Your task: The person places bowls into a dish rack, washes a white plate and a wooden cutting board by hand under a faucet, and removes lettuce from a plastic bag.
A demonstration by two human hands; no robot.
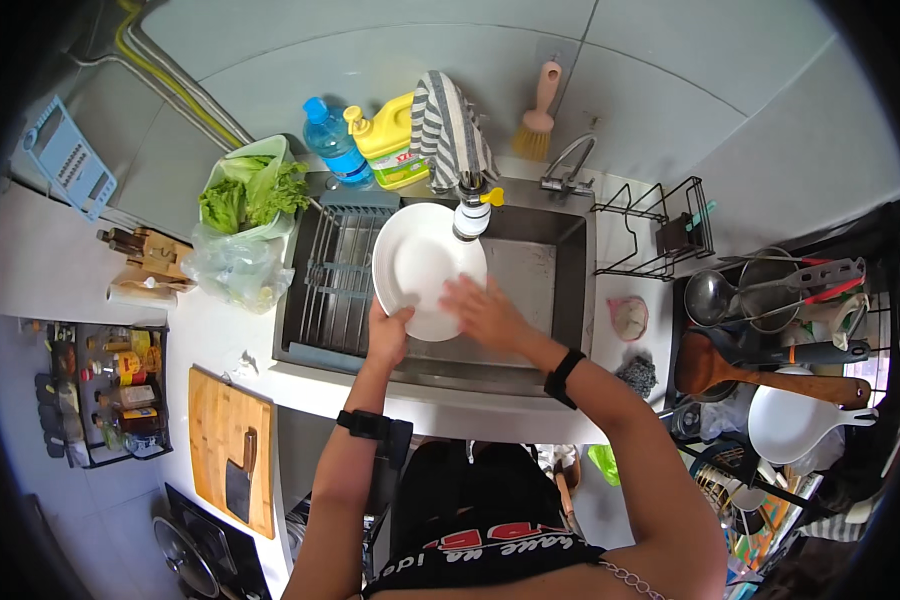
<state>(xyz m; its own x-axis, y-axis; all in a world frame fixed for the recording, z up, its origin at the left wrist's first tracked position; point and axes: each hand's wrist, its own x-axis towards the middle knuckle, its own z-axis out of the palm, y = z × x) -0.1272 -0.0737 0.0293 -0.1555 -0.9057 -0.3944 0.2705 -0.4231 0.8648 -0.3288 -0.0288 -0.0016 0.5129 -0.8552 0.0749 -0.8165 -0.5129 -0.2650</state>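
My left hand (390,334) grips the lower left rim of a white plate (412,247), its thumb on the front face. The plate is tilted over a steel sink (529,277), under a faucet head with a white spray nozzle (471,220). My right hand (484,311), slightly blurred, has its fingers spread at the plate's lower right and holds nothing; whether they touch the surface I cannot tell. A striped cloth (450,135) drapes over the faucet. To the left of the plate, a metal drying rack (337,277) spans part of the sink.
Lettuce in a green basket (281,154), a plastic bag (240,270), a blue bottle (337,146) and a yellow jug (397,142) stand around the sink. A cleaver (238,487) lies on a cutting board (210,450). On the right are a wire rack (634,268) and utensils.
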